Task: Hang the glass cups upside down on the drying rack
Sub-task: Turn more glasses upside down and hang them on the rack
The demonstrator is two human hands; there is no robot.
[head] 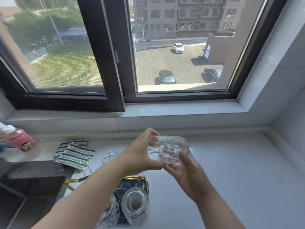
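A pale countertop (231, 162) runs under the window. Above its middle I hold a textured glass cup (168, 150) between both hands: left hand (140, 156) pinching one end, right hand (188, 176) cradling beneath. It looks rigid, brittle, probably slick; gripping the ridged wall seems safest. The gold-wire drying rack (132, 185) stands near the front edge, two cups already inverted.

No readable text anywhere. On the pink bottle (23, 141) at the left edge of the worktop (231, 162), only a printed picture label, too blurred to read. On the outside building, a pale sign panel (207, 51), too small to read.
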